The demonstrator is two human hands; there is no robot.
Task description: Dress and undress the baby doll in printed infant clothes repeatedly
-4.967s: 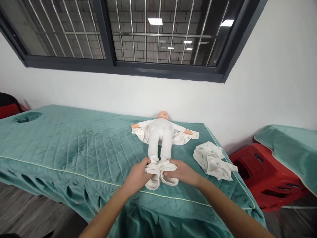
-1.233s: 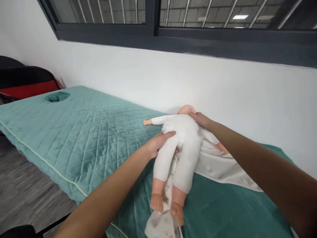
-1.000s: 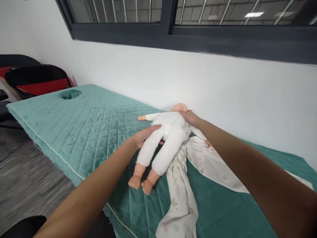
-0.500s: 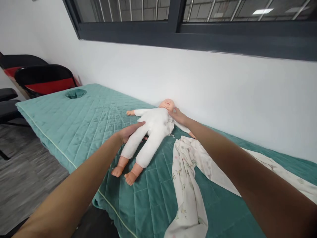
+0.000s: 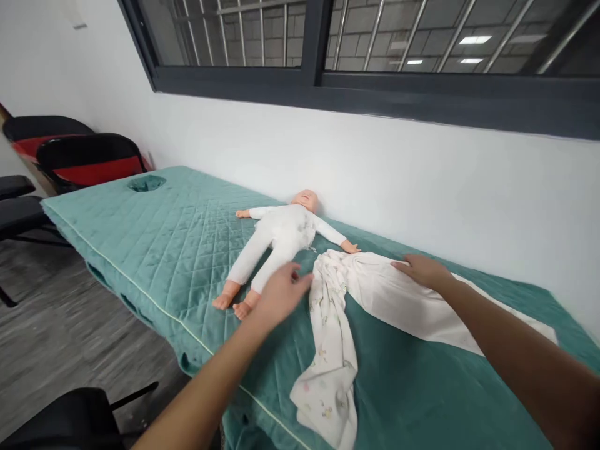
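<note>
A baby doll [image 5: 285, 230] with a white cloth body lies face up, arms spread, its head close to the wall. To its right is a white patterned garment [image 5: 335, 325] that looks like small trousers, with two long parts spread apart. My left hand [image 5: 281, 294] hovers between the doll's feet and the garment, thumb and fingers apart and nothing in them. Over the garment's right part is my right hand [image 5: 425, 272], fingers stretched out to the left; whether it touches the cloth is hard to tell.
The bed has a green quilted cover [image 5: 173, 250] with a face hole [image 5: 147, 182] at the far left. Black and red chairs [image 5: 94, 159] stand beyond that end, and a black chair [image 5: 70, 419] is at the lower left. A window frame [image 5: 234, 87] runs above the wall.
Both hands have left the doll, which lies flat on the bed. My left hand moved right toward the garment, and my right hand moved right and down over it. The view has shifted slightly.
</note>
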